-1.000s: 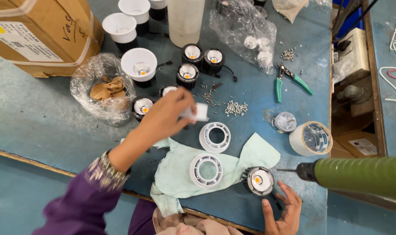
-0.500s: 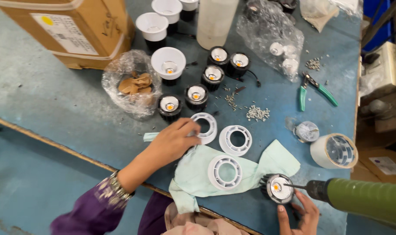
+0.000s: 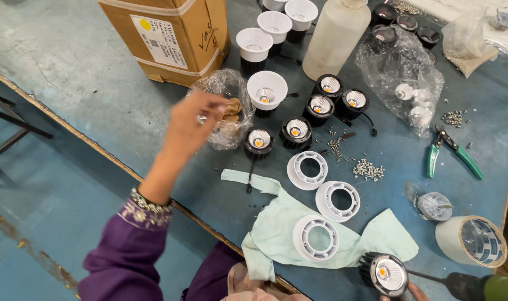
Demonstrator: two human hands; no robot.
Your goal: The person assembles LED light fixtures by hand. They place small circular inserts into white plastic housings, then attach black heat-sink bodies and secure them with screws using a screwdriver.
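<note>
Clear plastic crinkles around the bag (image 3: pixel 223 114) of small brown parts that lies just beyond the left hand (image 3: pixel 193 124), whose fingers (image 3: pixel 213 106) are bunched over the bag's open mouth; motion blur hides whether they pinch anything, so their state cannot be told. A purple sleeve (image 3: pixel 128 251) and beaded cuff trail back from the wrist. Just past the fingertips stands a white reflector cup (image 3: pixel 266 89) with a lit centre, and beside the bag, toward the person, sits a black finned lamp body (image 3: pixel 259 140).

At the bottom edge, the right hand (image 3: pixel 415 292) shows only its fingertips, touching the black lamp housing (image 3: pixel 386 273) on the blue worktop (image 3: pixel 70 72); a green power driver (image 3: pixel 482 287) points its bit at it. Whether those fingers grip or merely steady it cannot be told.

Judged from this, picking goes best with thumb and forefinger dipping straight down into the mouth, lifting one piece, while the lamp housing rests flat. A white ring (image 3: pixel 318 238) lies on the pale green cloth (image 3: pixel 276 234), two more just beyond.
</note>
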